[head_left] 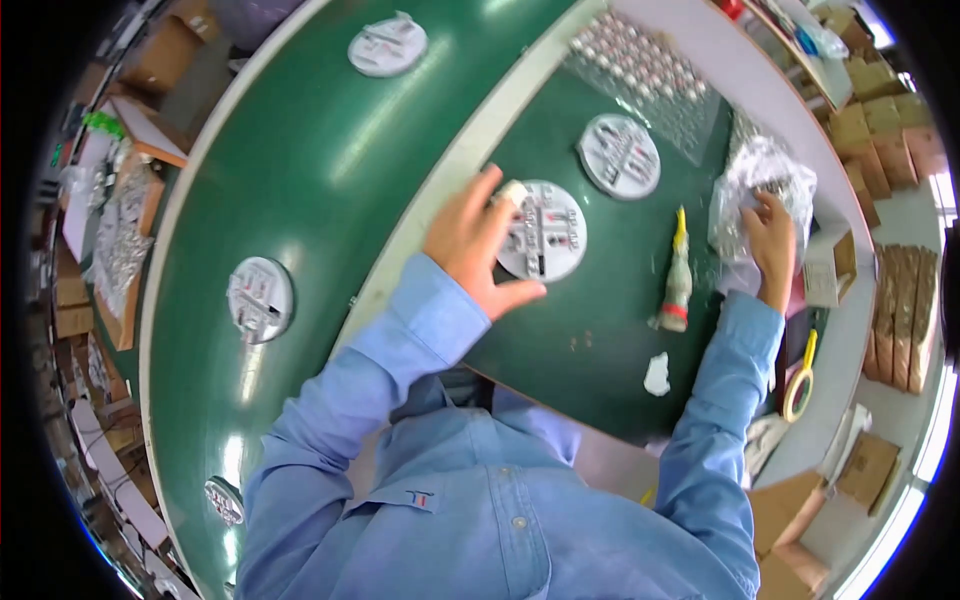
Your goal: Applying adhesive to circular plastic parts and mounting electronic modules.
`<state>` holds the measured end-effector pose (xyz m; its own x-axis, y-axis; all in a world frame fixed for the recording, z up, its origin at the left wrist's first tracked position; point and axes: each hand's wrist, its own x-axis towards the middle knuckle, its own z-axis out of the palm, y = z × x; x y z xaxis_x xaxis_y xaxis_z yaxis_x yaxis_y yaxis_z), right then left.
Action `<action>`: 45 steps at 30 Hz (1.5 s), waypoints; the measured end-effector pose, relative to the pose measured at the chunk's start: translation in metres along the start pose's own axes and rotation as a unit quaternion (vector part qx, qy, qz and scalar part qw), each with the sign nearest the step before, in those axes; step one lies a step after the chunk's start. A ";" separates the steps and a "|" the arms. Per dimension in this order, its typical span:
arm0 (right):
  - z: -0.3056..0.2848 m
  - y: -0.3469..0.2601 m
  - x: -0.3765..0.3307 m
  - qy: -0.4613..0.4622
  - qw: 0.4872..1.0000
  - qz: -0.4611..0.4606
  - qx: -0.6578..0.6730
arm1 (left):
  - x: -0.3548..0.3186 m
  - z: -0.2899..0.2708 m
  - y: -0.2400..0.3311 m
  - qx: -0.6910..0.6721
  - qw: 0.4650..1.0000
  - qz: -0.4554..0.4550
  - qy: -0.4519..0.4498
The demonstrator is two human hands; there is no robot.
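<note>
At the left edge of a round white disc carrying small parts, my left hand hovers or rests with thumb and fingers spread. One of its fingertips wears a white cover. I cannot tell whether it touches the disc. Over on the right, my right hand reaches into a clear plastic bag of small metallic parts. Its fingers are curled together among the parts, and what they pinch is too small to make out. A second white disc lies just beyond the first.
A tool with a yellow tip lies between my hands, near a white scrap. Behind is a sheet of round parts. Yellow-handled scissors lie right. More discs sit on the green belt left of the pale rail.
</note>
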<state>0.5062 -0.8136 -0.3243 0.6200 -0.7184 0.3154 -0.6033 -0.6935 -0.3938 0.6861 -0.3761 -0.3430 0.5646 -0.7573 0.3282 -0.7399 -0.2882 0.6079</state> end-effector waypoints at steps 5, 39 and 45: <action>0.001 -0.020 0.001 -0.119 0.992 -0.010 -0.036 | 0.002 0.001 -0.008 0.035 0.999 0.003 0.012; 0.028 -0.235 -0.130 -0.125 0.928 -0.303 0.176 | 0.006 0.003 -0.002 0.016 1.000 0.003 0.008; 0.028 -0.226 -0.056 -0.222 0.934 -0.176 0.215 | 0.012 0.000 -0.007 0.015 1.000 -0.012 0.003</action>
<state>0.6217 -0.6153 -0.2774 0.9469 -0.2899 0.1392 -0.1237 -0.7281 -0.6742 0.6981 -0.3825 -0.3433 0.5842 -0.7469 0.3174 -0.7369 -0.3243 0.5931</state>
